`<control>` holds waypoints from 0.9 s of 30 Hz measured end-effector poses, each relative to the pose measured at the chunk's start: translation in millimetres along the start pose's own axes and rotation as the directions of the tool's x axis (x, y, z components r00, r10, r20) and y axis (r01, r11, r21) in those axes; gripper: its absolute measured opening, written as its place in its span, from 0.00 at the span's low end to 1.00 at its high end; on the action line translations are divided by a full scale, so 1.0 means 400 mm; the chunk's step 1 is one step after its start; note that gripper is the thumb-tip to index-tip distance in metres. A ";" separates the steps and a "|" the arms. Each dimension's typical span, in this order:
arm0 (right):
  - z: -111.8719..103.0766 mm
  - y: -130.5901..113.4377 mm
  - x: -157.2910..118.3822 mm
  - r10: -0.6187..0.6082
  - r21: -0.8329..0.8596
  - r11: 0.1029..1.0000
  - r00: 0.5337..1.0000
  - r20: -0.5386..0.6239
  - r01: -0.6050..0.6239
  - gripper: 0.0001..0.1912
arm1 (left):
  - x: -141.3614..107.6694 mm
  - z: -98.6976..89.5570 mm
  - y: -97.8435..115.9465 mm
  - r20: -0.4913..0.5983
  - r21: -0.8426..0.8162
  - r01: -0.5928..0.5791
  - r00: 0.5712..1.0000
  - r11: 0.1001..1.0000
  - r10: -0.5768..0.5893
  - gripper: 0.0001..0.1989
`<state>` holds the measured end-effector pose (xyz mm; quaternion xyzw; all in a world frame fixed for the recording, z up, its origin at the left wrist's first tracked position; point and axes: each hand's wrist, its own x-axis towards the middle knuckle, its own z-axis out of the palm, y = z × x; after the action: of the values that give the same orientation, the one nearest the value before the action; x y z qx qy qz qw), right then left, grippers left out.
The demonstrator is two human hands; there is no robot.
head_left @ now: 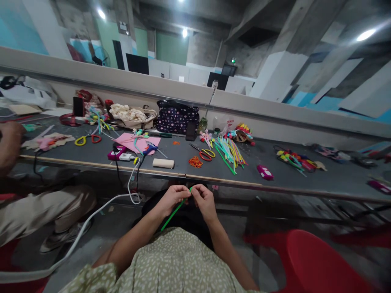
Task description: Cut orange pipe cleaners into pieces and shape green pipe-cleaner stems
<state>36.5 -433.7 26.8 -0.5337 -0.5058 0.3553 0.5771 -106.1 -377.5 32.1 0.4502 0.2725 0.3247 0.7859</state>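
Observation:
A bright green stem (172, 215) slants down and to the left from between my two hands, over my lap in front of the table edge. My left hand (173, 199) pinches it near its upper end. The fingertips of my right hand (204, 200) close on the tip of the same stem, almost touching the left fingertips. Beyond my hands on the dark table (183, 152) lie red and yellow scissors (206, 154), an orange coiled bundle (195, 162), a cream roll (163, 163) and a spread of green, white and yellow stems (229, 152).
A blue glue gun (149, 149) rests by pink paper (137, 142). A white cable (106, 200) hangs from the table at left. Another person's hand (10, 146) is at far left. A dark patterned bag (177, 116) stands behind; a red chair (317, 260) is at right.

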 end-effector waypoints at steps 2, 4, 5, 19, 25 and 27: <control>-0.003 0.001 0.000 -0.005 -0.035 0.999 1.000 0.016 0.005 0.15 | -0.004 0.000 0.005 -0.005 0.087 -0.032 0.999 0.996 0.033 0.12; -0.005 0.004 0.000 -0.019 -0.079 0.997 1.000 0.025 0.021 0.14 | -0.008 0.002 0.011 -0.009 0.200 -0.073 0.997 0.977 0.076 0.11; -0.005 0.006 0.001 -0.028 -0.101 0.994 0.999 0.020 0.030 0.14 | -0.010 0.004 0.014 -0.012 0.259 -0.098 0.994 0.961 0.105 0.11; 0.004 0.012 -0.001 0.036 0.052 0.998 0.999 -0.029 -0.034 0.15 | -0.001 0.004 0.000 -0.029 0.101 -0.079 0.996 0.992 0.083 0.14; 0.002 -0.006 -0.005 0.051 0.108 0.993 0.999 0.009 -0.051 0.15 | 0.008 -0.005 -0.005 0.011 -0.096 0.065 0.998 0.993 -0.065 0.13; -0.001 -0.013 -0.005 0.046 0.119 0.992 0.999 0.017 -0.048 0.15 | 0.011 -0.006 -0.006 0.039 -0.131 0.094 0.995 0.987 -0.089 0.12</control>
<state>35.6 -436.7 31.5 -0.5073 -0.4749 0.4025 0.5959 -104.2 -373.8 28.2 0.3891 0.2578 0.2984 0.8325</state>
